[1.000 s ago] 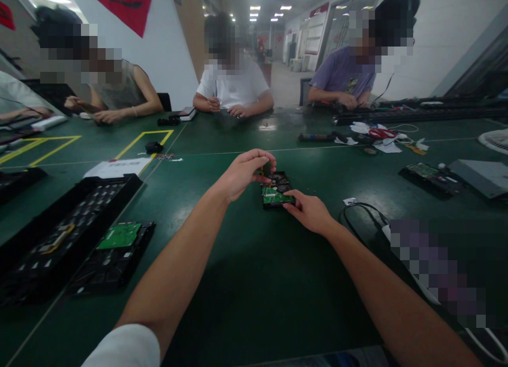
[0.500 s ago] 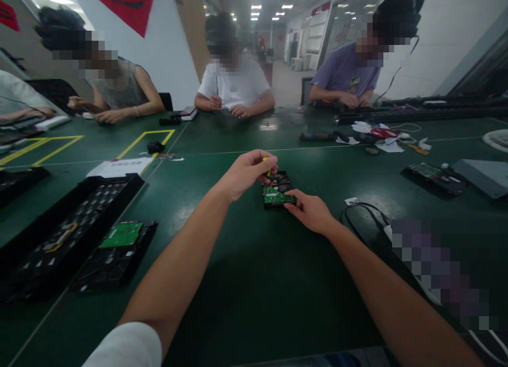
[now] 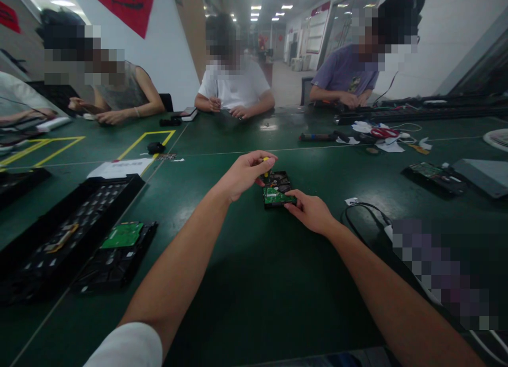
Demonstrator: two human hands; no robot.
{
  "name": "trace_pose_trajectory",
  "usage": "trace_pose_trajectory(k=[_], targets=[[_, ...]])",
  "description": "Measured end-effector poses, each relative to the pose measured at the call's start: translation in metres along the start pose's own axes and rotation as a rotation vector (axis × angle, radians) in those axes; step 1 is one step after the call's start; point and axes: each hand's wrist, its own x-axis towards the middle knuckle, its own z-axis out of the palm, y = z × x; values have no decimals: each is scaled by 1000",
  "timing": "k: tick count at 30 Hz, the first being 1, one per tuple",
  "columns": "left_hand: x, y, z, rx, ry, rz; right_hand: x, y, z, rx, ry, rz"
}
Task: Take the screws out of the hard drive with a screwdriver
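Observation:
A small hard drive [image 3: 282,180] with a green circuit board [image 3: 273,196] lies on the dark green table in front of me. My left hand [image 3: 251,172] is closed around a yellow-handled screwdriver [image 3: 266,172], held upright over the drive's left side. Its tip is too small to make out against the board. My right hand [image 3: 310,211] grips the drive's near right corner, fingers on top of the board and thumb at the near edge.
To the left lie a long black tray [image 3: 75,235] and another drive [image 3: 119,256] with a green board. A further drive [image 3: 434,177] and a grey box [image 3: 484,177] are at the right, near a black cable [image 3: 367,205]. Several people work across the table.
The screwdriver has gone from tilted to more upright, and more of its yellow handle shows beneath my left fingers. My right hand and the drive have hardly moved.

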Motion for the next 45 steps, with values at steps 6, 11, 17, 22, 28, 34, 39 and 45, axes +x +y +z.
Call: trace_pose_trajectory(k=[6, 11, 17, 22, 28, 34, 39, 45], targets=[[-2, 3, 5, -155, 8, -49, -1, -3, -2, -7, 2, 0], [-3, 5, 6, -220, -11, -78, -1, -3, -2, -11, 6, -6], [-3, 7, 4, -167, -49, -49, 0, -1, 0, -13, 12, -7], [-1, 5, 4, -212, -52, -33, 0, 1, 1, -10, 11, -10], [0, 2, 5, -222, -66, -1, 0, 0, 1, -1, 10, -16], [-3, 5, 6, -97, -48, 19, 0, 0, 0, -1, 7, 5], [-3, 4, 2, -23, -54, 34, 0, 0, 0, 9, 6, 1], [-4, 8, 5, -107, -55, -30, 0, 1, 2, -8, 10, -1]])
